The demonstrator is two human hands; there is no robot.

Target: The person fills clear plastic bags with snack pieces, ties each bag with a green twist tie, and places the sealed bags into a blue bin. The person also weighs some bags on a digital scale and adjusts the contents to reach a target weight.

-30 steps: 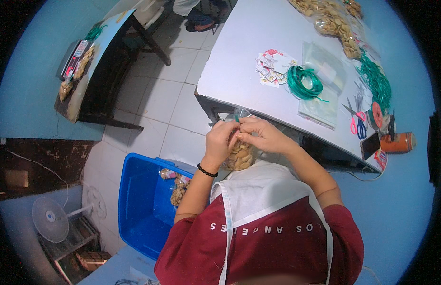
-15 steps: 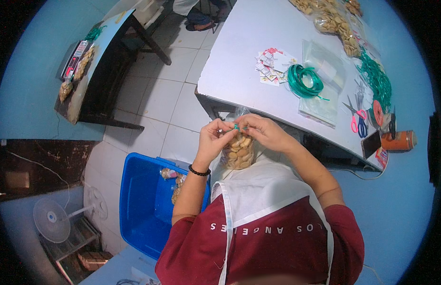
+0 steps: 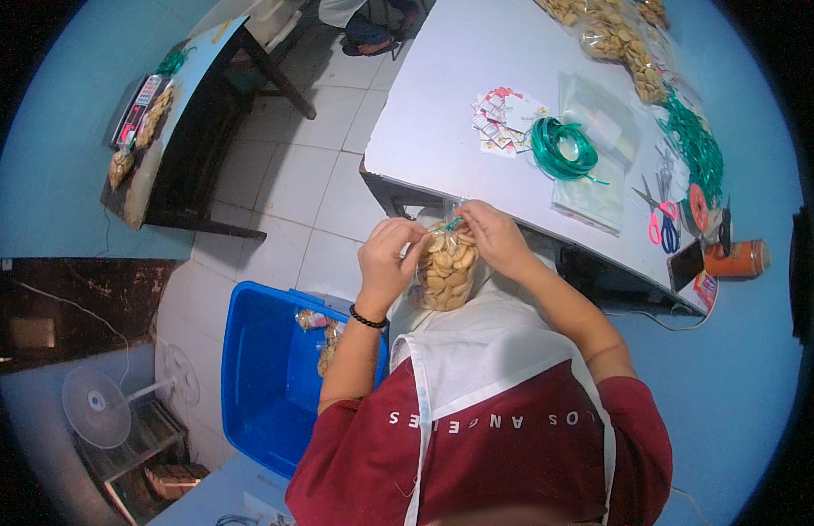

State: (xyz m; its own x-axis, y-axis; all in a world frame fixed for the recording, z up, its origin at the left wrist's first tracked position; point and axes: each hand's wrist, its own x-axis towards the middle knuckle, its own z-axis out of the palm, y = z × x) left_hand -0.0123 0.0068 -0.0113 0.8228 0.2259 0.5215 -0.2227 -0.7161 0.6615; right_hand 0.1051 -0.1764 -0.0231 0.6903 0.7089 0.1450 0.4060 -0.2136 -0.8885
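A clear plastic bag of round tan biscuits rests upright on my lap against the white apron. Around its gathered neck runs a thin green ribbon. My left hand, with a dark beaded bracelet at the wrist, pinches the ribbon at the left of the neck. On the other side, my right hand is closed with finger and thumb on the ribbon. The bag's clear top sticks up behind the knot, partly hidden by my right fingers.
Beside my left arm stands a blue bin with a few biscuit bags. The white table ahead bears a green ribbon coil, labels, clear bags, scissors and a phone. A fan stands at left.
My hands have moved apart, the left outward to the left and the right up and to the right. More of the ribbon and bag neck now shows between them.
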